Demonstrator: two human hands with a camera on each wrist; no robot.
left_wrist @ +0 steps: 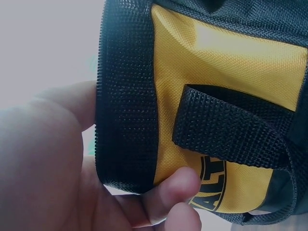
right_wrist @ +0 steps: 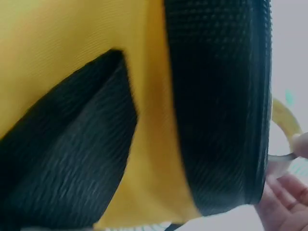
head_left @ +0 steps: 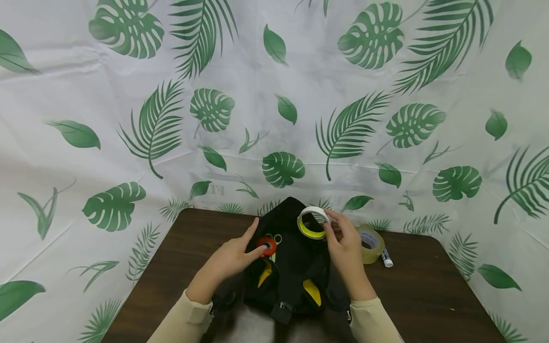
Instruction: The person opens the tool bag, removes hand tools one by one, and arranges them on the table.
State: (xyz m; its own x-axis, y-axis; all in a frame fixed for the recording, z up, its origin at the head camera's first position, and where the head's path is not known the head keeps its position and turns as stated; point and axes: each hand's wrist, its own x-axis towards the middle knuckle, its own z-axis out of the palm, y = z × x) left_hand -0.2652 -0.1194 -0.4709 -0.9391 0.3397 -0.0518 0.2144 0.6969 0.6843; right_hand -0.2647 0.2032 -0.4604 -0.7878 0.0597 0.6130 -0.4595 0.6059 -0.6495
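Observation:
In the head view a black tool bag (head_left: pixel 296 262) with yellow panels (head_left: pixel 311 292) stands open on the table. My left hand (head_left: pixel 229 259) grips its left rim; in the left wrist view the fingers curl against the yellow outer side and the thumb is partly behind the black edge. Near that thumb are a roll of red tape (head_left: pixel 272 244) and what look like scissor handles (head_left: pixel 278 239) in the bag. My right hand (head_left: pixel 346 245) pinches a white and yellow tape roll (head_left: pixel 311 234) above the bag's right side. The bag hides part of this hand in the right wrist view.
To the right of the bag a wide roll of clear yellowish tape (head_left: pixel 376 248) stands on the dark wooden table (head_left: pixel 429 286). Beside it lies a small tube or stick with a white end (head_left: pixel 387 260). A leaf-patterned cloth (head_left: pixel 257 119) hangs behind the table.

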